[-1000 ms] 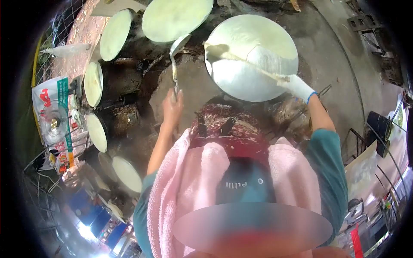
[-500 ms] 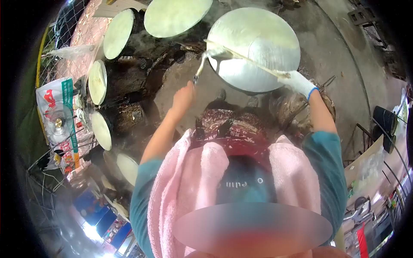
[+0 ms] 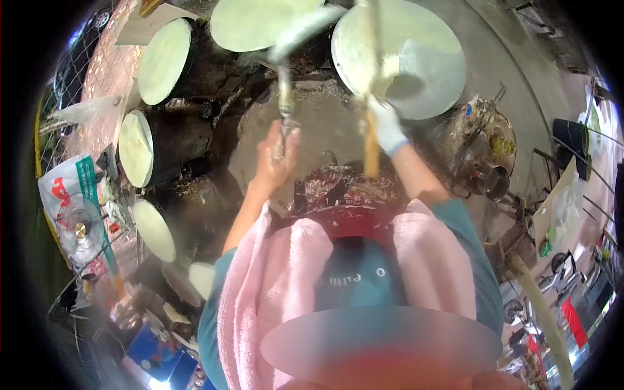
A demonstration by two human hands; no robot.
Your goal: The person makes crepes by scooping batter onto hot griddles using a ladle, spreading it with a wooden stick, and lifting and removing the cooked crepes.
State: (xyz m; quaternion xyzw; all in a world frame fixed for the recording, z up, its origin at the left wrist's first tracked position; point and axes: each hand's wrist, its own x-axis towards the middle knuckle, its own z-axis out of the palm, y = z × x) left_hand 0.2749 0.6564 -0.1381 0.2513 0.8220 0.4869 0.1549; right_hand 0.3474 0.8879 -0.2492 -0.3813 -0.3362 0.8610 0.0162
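My left hand (image 3: 276, 156) is closed around the worn handle of a short tool (image 3: 285, 91) whose pale, elongated head is smeared by motion. That head is over the gap between two round griddles, near a pale-topped griddle (image 3: 260, 26). On my right hand (image 3: 388, 125) is a white glove with a blue cuff. It grips a long wooden stick (image 3: 371, 146), whose far part crosses the left side of a large round griddle (image 3: 432, 78). A pale layer covers much of that griddle, with a greyer patch towards its right and near side.
More round griddles with pale tops, such as one at left (image 3: 166, 62) and one lower down (image 3: 136, 149), curve around me. To the right stands a cluttered round stand (image 3: 484, 140) with a small metal pot (image 3: 497, 182). A fan (image 3: 80, 229) is at far left.
My gloved right hand has moved left and the stick has swung from slanting to nearly upright in view. My left hand has shifted slightly nearer, and its tool's head has swung up and away.
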